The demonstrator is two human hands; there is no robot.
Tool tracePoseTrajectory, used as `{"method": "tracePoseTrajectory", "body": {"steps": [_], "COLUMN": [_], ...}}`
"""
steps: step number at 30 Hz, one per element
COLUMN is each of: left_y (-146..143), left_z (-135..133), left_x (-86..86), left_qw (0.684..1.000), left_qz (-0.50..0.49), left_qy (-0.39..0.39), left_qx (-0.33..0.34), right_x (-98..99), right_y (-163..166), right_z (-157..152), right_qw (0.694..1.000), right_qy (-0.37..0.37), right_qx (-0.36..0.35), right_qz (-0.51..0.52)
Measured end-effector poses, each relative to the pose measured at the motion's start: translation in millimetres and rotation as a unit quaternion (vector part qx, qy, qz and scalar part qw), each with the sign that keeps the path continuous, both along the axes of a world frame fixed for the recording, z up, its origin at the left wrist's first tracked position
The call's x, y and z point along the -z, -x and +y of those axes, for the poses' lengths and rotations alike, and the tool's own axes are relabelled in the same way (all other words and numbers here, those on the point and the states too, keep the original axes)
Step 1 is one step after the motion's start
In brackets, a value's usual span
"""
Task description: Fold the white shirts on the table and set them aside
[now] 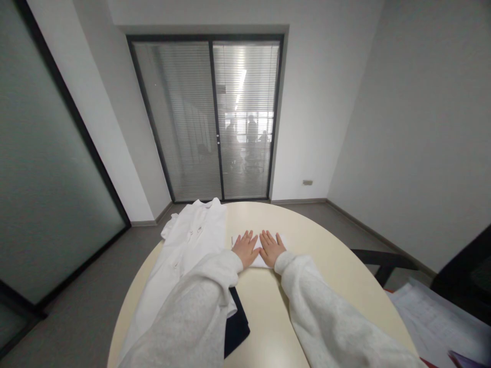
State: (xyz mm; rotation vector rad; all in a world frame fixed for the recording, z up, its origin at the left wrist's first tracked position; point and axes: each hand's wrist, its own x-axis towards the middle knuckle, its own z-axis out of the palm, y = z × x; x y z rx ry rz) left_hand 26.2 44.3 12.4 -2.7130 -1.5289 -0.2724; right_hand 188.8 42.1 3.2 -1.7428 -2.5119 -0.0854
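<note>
My left hand (246, 249) lies flat with its fingers spread on a small white folded piece (260, 262), which looks like cloth. Beside it, my right hand (271, 248) presses flat on the same piece, fingers stretched out, the two thumbs nearly meeting. Much of the white piece is hidden beneath both palms. To the left, a white buttoned garment (192, 235) lies spread along the round table (264, 317), partly covered by my left sleeve. A dark navy folded item (237, 327) shows from under that sleeve; its kind cannot be made out.
At the right, a black chair (464, 266) stands by the table, and printed papers (441, 317) lie next to it, below the tabletop. A glass door with blinds (245, 117) is beyond the table, with blurred figures behind it. A frosted glass panel (46, 153) is at the left.
</note>
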Motion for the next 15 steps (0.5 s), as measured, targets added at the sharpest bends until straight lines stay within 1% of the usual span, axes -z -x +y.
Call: {"method": "tracePoseTrajectory", "body": {"steps": [2, 4, 8, 10, 13, 15], "left_y": [-1.0, -0.5, 3.2, 5.7, 9.2, 10.4], "left_z": [1.9, 3.9, 6.7, 7.4, 7.6, 7.1], "left_x": [7.9, 14.4, 17.9, 16.4, 14.2, 13.7], "left_qw": [0.999, 0.999, 0.998, 0.997, 0.994, 0.992], "left_qz": [-0.011, -0.016, -0.018, -0.018, -0.016, -0.015], "left_qy": [0.035, 0.047, 0.06, 0.069, 0.089, 0.095], "left_qx": [0.014, 0.014, 0.007, -0.012, -0.06, -0.078], "right_x": [8.0, 12.6, 12.2, 9.9, 7.3, 6.9], "right_y": [-1.4, -3.8, -9.9, -14.3, -19.7, -20.7], "right_z": [2.6, 5.0, 9.9, 12.7, 15.4, 15.2], "right_qw": [1.0, 1.0, 1.0, 0.999, 0.998, 0.996], "right_qy": [0.0, 0.003, 0.018, 0.03, 0.047, 0.043], "right_qx": [-0.007, -0.004, 0.009, 0.016, 0.032, 0.068], "right_qz": [0.005, 0.009, 0.023, 0.03, 0.03, 0.028]}}
